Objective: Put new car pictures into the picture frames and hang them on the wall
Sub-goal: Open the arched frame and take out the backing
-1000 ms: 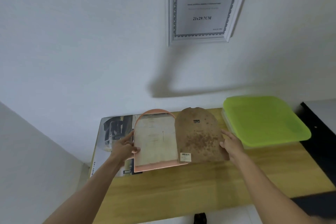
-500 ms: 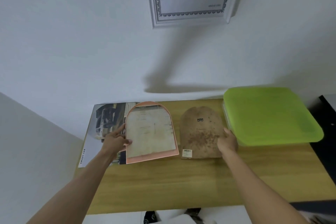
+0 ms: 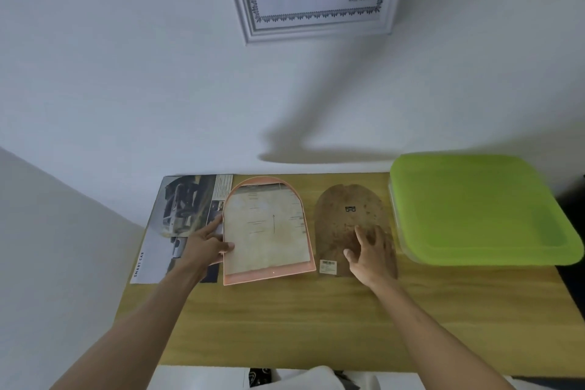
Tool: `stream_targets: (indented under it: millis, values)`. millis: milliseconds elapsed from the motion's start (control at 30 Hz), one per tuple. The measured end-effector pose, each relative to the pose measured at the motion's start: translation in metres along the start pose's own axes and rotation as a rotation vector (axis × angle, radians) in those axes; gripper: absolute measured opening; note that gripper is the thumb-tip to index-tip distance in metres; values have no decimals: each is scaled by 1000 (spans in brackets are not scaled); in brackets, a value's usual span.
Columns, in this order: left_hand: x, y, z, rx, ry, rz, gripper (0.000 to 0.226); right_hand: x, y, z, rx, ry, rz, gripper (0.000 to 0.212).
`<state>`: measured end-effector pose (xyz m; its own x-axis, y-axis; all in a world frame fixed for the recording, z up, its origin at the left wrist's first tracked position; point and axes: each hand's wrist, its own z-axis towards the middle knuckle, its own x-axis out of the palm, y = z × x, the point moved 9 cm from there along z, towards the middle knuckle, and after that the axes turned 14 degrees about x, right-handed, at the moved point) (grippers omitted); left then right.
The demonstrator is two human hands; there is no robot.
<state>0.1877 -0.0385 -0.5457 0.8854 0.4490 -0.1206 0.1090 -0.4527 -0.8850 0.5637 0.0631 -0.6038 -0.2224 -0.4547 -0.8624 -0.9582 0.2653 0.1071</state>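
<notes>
While one second ago the pink arched frame (image 3: 269, 231) and the brown backing board (image 3: 348, 218) were lifted together and overlapped, they now lie flat and apart on the wooden counter (image 3: 285, 326), with a strip of bare wood between them. The right hand (image 3: 370, 250) was at the right edge of the board half a second ago; now it rests on top of the board's near right part with the fingers spread, its grip released, pressing and not closing on anything. The left hand (image 3: 205, 247) stays at the left edge of the frame, with the thumb on the frame's face and the fingers beside and under the edge, so its grip is on the frame.

Under the frame's left side lies a car magazine (image 3: 177, 218), open at a picture of a pale car, and along its left margin the words "SMART CAR" can be read. The board carries a small dark hanger near its far end and a white barcode sticker (image 3: 328, 266) at its near left corner; the print there is too small to read. On the wall hangs a white frame (image 3: 250, 9) whose insert reads "21x29.7CM" and "MADE IN CHINA". A green lidded box (image 3: 474, 209) stands to the right of the board.
</notes>
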Motion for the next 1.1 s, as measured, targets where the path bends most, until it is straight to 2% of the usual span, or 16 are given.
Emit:
stream_targets:
  millis: [67,133,233,300,367,467,533,700,867,967,1100]
  values:
    - [1,2,-3,-2,-7,0,86,-5,-2,2,2,-3,-26,69]
    - [3,4,-7,-4,-3,-9,85,-16,4,-3,-23,-78,-47,64]
    - [5,10,-9,-1,12,-19,86,-26,26,-17,-143,-102,168,49]
    - [4,17,-9,-11,10,-21,86,-18,47,-27,-208,56,340,44]
    - [2,22,-8,-15,12,-11,85,-3,64,-35,-210,224,402,43]
    - [0,28,-4,9,40,36,83,13,79,-44,-160,329,448,40]
    - [-2,26,-3,59,40,136,79,19,86,-51,-127,332,461,37]
    - [0,10,-8,273,54,641,65,31,100,-63,-110,269,451,36]
    - [-1,16,-10,298,27,781,62,35,114,-76,-105,242,439,42]
    - [3,22,-12,308,61,791,50,39,118,-78,-89,214,395,44]
    - [7,30,-13,317,121,824,52,42,119,-81,-60,146,319,49]
